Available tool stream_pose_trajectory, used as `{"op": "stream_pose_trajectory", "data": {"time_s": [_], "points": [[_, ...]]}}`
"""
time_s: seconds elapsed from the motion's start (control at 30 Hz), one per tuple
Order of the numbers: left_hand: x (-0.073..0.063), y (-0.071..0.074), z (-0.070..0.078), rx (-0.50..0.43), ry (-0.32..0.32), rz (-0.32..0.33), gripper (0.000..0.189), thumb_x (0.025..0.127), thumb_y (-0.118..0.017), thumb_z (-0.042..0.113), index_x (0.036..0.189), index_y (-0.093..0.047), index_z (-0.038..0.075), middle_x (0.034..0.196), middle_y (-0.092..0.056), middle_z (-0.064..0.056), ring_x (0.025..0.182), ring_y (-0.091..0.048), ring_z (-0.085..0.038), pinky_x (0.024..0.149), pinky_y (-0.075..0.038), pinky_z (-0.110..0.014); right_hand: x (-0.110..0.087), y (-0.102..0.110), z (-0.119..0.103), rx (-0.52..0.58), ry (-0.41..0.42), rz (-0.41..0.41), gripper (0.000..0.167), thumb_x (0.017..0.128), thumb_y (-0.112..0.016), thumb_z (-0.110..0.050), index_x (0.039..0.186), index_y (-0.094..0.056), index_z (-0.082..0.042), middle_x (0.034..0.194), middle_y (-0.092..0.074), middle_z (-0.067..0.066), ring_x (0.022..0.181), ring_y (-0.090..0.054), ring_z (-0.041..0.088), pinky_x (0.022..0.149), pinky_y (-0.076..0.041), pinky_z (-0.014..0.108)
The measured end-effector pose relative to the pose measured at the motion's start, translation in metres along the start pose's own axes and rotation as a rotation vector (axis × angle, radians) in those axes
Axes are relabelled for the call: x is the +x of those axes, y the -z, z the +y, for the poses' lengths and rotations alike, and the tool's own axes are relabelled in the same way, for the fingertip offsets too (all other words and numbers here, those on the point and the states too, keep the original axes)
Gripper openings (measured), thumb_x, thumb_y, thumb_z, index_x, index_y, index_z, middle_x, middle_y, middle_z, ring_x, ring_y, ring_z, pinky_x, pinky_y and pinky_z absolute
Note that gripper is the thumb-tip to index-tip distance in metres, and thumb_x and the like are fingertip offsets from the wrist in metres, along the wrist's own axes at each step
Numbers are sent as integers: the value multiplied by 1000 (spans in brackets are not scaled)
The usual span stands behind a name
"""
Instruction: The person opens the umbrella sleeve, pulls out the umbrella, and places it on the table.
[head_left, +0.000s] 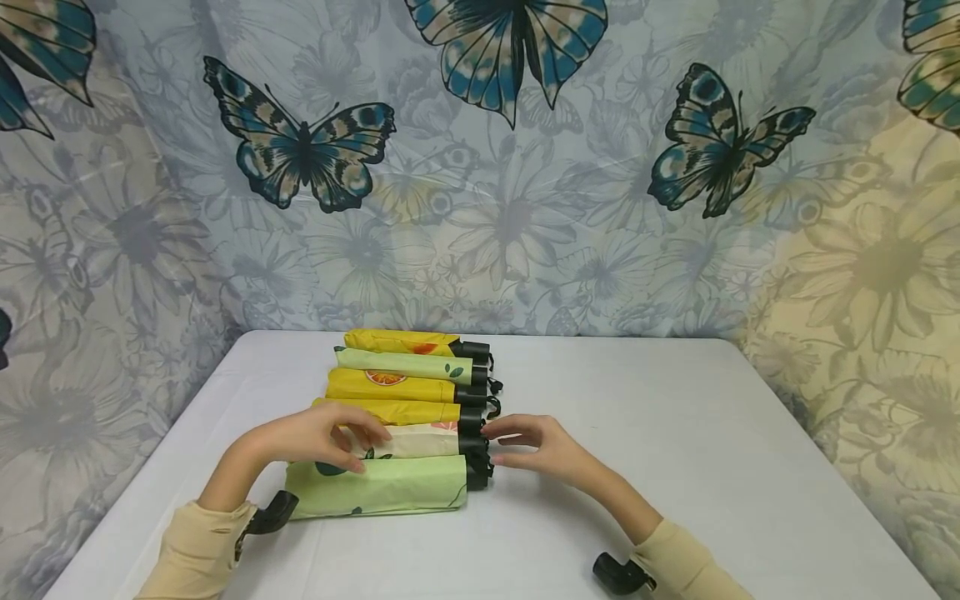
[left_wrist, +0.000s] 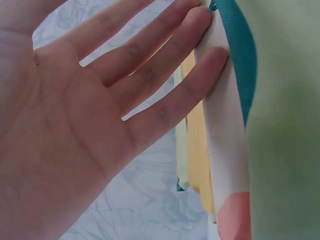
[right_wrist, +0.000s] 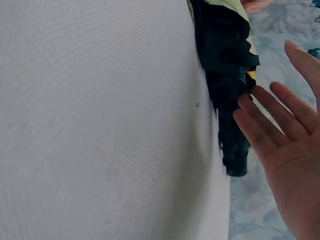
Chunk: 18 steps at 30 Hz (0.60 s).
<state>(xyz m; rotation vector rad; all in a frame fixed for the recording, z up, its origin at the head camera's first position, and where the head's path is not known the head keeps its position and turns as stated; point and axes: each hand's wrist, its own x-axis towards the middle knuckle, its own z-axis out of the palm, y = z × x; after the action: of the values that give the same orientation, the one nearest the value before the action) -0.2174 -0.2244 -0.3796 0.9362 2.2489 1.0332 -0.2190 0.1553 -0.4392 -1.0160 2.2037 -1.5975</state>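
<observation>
Several folded umbrellas lie side by side across the table, black handles to the right. Nearest is a wide light green umbrella (head_left: 397, 487), then a cream umbrella (head_left: 420, 442) with pink print. My left hand (head_left: 318, 435) is over these two, its fingertips at the cream umbrella; in the left wrist view its fingers (left_wrist: 150, 75) are extended and spread. My right hand (head_left: 543, 447) is at the handle ends, fingertips right beside the cream umbrella's black handle (head_left: 472, 438). The right wrist view shows its fingers (right_wrist: 270, 117) loosely straight, with nothing held.
Behind lie a plain yellow umbrella (head_left: 423, 412), a yellow one with an orange-slice print (head_left: 420, 387), a slim pale green umbrella (head_left: 405, 363) and another yellow one (head_left: 390, 340). The white table (head_left: 675, 433) meets a butterfly-print cloth (head_left: 510, 275) at its far edge.
</observation>
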Motion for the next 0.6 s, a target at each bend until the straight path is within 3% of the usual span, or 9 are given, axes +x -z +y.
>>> {"op": "stream_pose_trajectory", "data": {"time_s": [0.3,0.6], "points": [[3,-3,-2,32,-17,-21,44,86,-75,28,124,-66,8,119,-67,-13,97,-64,-25,82,-57,-27,2,-3,3,-32,29,1,39,87,-73,-13,122,-64,3,119,-68,21,103,-66,40,89,-57,39],[3,-7,-1,24,22,-54,46,84,-77,26,125,-66,10,120,-67,-11,100,-65,-20,84,-56,-26,1,-7,0,-53,-6,-16,39,86,-75,-18,121,-66,-1,120,-69,16,103,-67,32,91,-56,41]]}}
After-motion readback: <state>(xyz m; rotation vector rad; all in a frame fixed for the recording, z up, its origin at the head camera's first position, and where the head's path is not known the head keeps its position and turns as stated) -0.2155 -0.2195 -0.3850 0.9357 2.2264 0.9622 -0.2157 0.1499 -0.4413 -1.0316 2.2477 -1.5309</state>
